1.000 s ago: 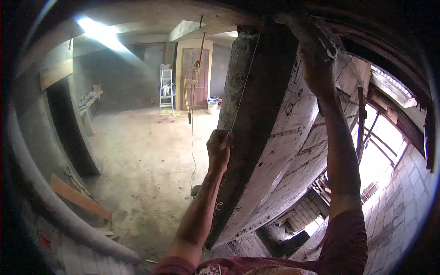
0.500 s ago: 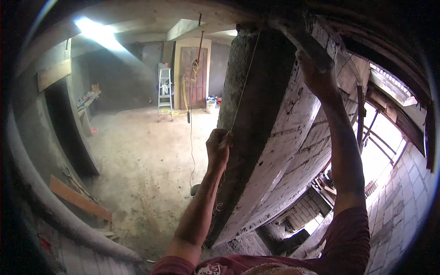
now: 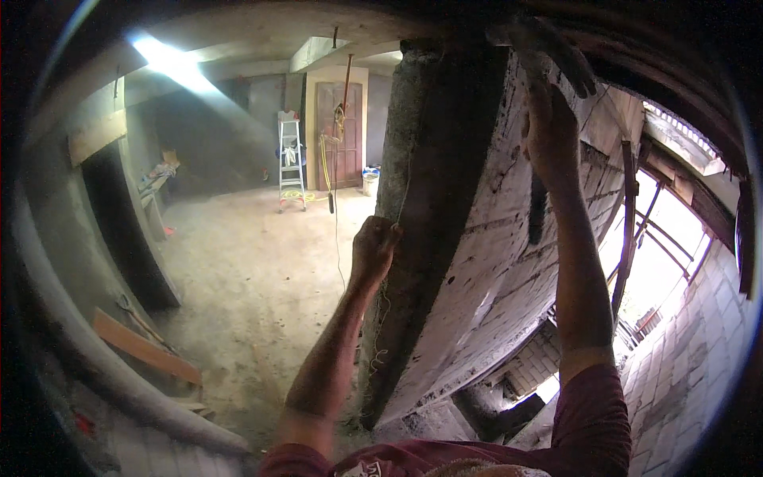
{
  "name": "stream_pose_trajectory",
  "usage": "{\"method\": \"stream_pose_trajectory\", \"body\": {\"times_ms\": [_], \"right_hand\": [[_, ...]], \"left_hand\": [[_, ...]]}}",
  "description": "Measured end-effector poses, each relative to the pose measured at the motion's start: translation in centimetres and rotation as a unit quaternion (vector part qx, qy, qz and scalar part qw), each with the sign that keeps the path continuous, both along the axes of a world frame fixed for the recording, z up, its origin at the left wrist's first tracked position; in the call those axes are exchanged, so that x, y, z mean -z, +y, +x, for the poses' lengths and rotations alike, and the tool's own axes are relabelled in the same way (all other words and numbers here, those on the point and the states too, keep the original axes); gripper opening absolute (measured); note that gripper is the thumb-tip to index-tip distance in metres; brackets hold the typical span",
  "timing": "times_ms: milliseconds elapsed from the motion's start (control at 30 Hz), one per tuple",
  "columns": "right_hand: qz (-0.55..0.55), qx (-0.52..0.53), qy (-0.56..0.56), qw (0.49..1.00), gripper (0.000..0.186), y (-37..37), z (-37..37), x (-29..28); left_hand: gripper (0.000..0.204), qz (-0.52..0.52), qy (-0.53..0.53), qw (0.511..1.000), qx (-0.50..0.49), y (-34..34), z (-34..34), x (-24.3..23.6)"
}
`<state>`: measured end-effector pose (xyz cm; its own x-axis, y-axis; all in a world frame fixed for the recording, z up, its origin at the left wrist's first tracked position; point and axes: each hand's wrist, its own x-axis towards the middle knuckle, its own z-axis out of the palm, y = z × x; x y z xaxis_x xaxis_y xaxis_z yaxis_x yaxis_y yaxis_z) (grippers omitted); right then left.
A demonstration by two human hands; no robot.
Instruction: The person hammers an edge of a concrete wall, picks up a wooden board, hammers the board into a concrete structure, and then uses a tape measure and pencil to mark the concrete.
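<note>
My left hand [image 3: 375, 248] is closed in a pinch on a thin string [image 3: 380, 354] at the edge of the rough concrete column [image 3: 433, 159]; the string's loose, curly end hangs below it along the column. My right hand [image 3: 550, 137] is raised higher, to the right, closed on a dark, elongated tool [image 3: 574, 65] near the top of the column, under the overhead beam. I cannot make out exactly what that tool is. The pale, stained side face [image 3: 485, 278] of the column runs down below my right arm.
A stepladder [image 3: 291, 167] stands by a wooden door [image 3: 348, 159], near a hanging cord and yellow hose. A board [image 3: 143, 346] and shovel lean at the left wall. The concrete floor [image 3: 246, 254] spreads left of the column. At right are a block wall [image 3: 691, 334] and a bright framed opening.
My right hand has shifted slightly left and the dark tool it holds has changed angle. My left hand has moved slightly up and left, still pinching the string.
</note>
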<state>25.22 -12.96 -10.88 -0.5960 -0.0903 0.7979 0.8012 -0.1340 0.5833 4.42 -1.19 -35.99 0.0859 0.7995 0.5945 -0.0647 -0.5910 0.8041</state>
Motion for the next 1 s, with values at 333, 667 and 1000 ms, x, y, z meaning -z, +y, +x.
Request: {"method": "stream_pose_trajectory", "body": {"times_ms": [333,667,1000], "right_hand": [[-0.290,-0.544,0.473,0.630,0.032,2.2,-7.1,4.4],[-0.169,-0.482,0.443,0.737,0.030,6.0,-10.3,4.5],[-0.208,-0.495,0.489,0.687,0.023,4.4,-12.1,3.9]], "left_hand": [[0.029,0.632,0.094,0.631,-0.439,-3.1,-3.6,-28.0],[0.027,0.648,0.462,0.438,-0.417,0.9,-3.2,-36.3],[0.042,0.664,0.458,0.432,-0.404,0.7,-3.3,-36.2]]}}
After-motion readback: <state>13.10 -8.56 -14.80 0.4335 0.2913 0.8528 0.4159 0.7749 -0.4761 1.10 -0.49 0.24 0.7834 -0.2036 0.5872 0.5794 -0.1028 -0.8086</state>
